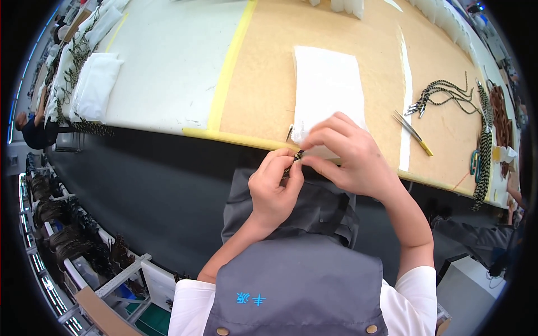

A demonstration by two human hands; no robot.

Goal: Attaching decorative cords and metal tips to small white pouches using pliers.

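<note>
- At the near edge of the brown worktable (269,84), both hands meet over the yellow tape strip (224,84).
- Left hand (274,187): fingers curled in, thumb and forefinger pinched on the lower end of a short black-and-tan braided cord piece (294,161).
- Right hand (350,154): fingers bent, fingertips closed on the upper end of the same cord piece; hand overlaps the lower edge of a white fabric sheet (328,84).
- Cord piece: held between the 2 hands, just in front of the table edge, above a grey apron (302,280); most of it hidden by fingers.
- Small metal pin or clip (290,133) sticks up beside the sheet's lower left corner; exact kind cannot be told.
- Right of the sheet: thin metal tool with yellow tip (413,133) lying on the table.
- Further right: bundle of braided cords with metal ends (443,95).
- Far left: folded white fabric stacks (95,84) on the pale table section.
</note>
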